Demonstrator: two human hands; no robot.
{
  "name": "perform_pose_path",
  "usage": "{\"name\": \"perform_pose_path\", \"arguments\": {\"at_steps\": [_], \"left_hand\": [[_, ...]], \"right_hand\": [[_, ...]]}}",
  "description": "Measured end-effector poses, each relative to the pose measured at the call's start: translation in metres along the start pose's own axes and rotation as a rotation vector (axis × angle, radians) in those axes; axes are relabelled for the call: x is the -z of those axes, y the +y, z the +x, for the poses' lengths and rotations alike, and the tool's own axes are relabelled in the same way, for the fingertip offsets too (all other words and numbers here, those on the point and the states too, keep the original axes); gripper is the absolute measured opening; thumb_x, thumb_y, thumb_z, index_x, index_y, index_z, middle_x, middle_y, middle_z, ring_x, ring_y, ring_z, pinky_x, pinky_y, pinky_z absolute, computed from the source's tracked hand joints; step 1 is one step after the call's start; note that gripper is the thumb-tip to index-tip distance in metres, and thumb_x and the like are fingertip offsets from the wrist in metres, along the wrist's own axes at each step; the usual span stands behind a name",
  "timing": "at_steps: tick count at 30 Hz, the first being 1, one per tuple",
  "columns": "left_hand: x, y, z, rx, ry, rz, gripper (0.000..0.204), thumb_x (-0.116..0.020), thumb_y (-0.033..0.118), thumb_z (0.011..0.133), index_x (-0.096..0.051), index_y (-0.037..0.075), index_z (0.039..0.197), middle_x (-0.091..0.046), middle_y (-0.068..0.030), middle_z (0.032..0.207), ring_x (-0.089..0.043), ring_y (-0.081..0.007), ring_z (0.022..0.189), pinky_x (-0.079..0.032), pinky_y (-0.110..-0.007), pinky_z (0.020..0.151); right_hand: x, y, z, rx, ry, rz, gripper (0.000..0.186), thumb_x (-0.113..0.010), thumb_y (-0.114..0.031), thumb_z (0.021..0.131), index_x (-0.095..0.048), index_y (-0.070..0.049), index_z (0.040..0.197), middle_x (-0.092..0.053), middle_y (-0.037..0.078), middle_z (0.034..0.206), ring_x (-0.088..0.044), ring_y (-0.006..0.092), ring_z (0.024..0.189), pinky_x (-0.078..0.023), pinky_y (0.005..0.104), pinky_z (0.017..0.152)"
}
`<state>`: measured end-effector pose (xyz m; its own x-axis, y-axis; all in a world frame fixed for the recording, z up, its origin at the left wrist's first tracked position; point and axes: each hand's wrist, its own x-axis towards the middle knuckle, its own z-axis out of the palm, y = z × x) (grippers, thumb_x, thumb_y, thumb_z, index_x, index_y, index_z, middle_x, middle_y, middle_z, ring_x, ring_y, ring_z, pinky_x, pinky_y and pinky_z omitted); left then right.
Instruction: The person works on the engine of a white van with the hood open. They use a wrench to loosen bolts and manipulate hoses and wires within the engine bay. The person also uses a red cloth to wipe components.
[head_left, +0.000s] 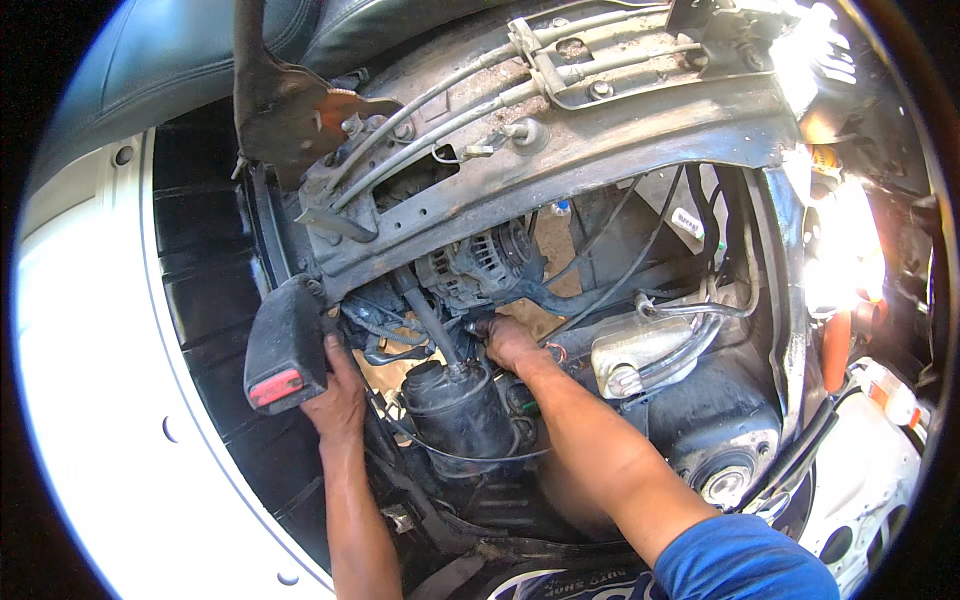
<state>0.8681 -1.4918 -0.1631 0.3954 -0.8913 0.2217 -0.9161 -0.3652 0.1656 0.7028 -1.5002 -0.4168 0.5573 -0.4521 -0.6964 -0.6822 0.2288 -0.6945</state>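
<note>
- The right hand (512, 345) is sunk into the middle of the engine bay (786, 300), short of its far edge, between the alternator (480, 268) and the black canister (458, 412). 
- Its fingers are bent narrow at a small dark part (474, 326); whether this is actually gripped cannot be told, as the contact is partly hidden.
- The left hand (342, 400) is placed at the bay's left edge, against the seat-belt buckle (285, 345); its thumb is seen alongside, but most fingers are covered, so the grip cannot be told.
- The dark part is judged light and fairly stiff, perhaps slippery with grime; it is best pinched on its sides, without strain being put on nearby wiring (385, 322).
- The buckle is judged firm and sturdy, and is best taken by its broad sides.
- Leftward and upward, movement is limited by the metal pipe (430, 318) and the lower edge of the metal crossmember (565, 175); knuckles could be scraped there.
- More open room is offered toward the bay's far right corner, though it is crossed by thin cables (625, 268); the near right side is taken up by the pale reservoir (640, 355).
</note>
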Motion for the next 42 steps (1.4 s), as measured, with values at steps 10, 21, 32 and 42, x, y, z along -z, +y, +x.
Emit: {"name": "perform_pose_path", "arguments": {"at_steps": [10, 21, 32, 42], "left_hand": [[-0.012, -0.018, -0.004, -0.054, -0.171, 0.234, 0.048, -0.056, 0.02, 0.098, -0.046, 0.0, 0.141, -0.052, -0.0245, 0.141, -0.048, -0.04, 0.134, -0.037, -0.042, 0.111], [-0.014, -0.011, 0.001, -0.094, -0.101, 0.288, 0.05, -0.059, 0.015, 0.092, -0.046, -0.001, 0.138, -0.054, -0.0249, 0.137, -0.051, -0.0424, 0.128, -0.041, -0.047, 0.106], [-0.013, -0.007, 0.002, -0.105, -0.091, 0.335, 0.055, -0.061, 0.021, 0.091, -0.045, 0.0, 0.14, -0.052, -0.0225, 0.141, -0.05, -0.0411, 0.129, -0.039, -0.053, 0.104], [-0.014, -0.008, 0.002, -0.092, -0.092, 0.266, 0.054, -0.064, 0.017, 0.088, -0.047, -0.001, 0.136, -0.054, -0.0221, 0.137, -0.051, -0.0413, 0.126, -0.039, -0.049, 0.105]], "right_hand": [[0.016, -0.011, 0.005, 0.121, 0.125, -0.096, 0.041, -0.055, -0.032, 0.097, -0.061, -0.003, 0.125, -0.064, 0.026, 0.12, -0.06, 0.0431, 0.113, -0.047, 0.0473, 0.098], [0.013, -0.009, -0.014, 0.168, 0.067, 0.099, 0.04, -0.058, -0.02, 0.094, -0.057, -0.011, 0.132, -0.064, 0.024, 0.122, -0.059, 0.0454, 0.112, -0.049, 0.0461, 0.094], [0.02, -0.009, -0.027, 0.144, 0.104, 0.001, 0.045, -0.055, -0.014, 0.089, -0.055, -0.001, 0.132, -0.066, 0.027, 0.115, -0.063, 0.0434, 0.107, -0.05, 0.0474, 0.091], [0.009, -0.004, 0.022, 0.082, 0.232, -0.122, 0.04, -0.056, -0.025, 0.093, -0.061, -0.002, 0.125, -0.064, 0.022, 0.123, -0.059, 0.0399, 0.116, -0.047, 0.0443, 0.099]]}}
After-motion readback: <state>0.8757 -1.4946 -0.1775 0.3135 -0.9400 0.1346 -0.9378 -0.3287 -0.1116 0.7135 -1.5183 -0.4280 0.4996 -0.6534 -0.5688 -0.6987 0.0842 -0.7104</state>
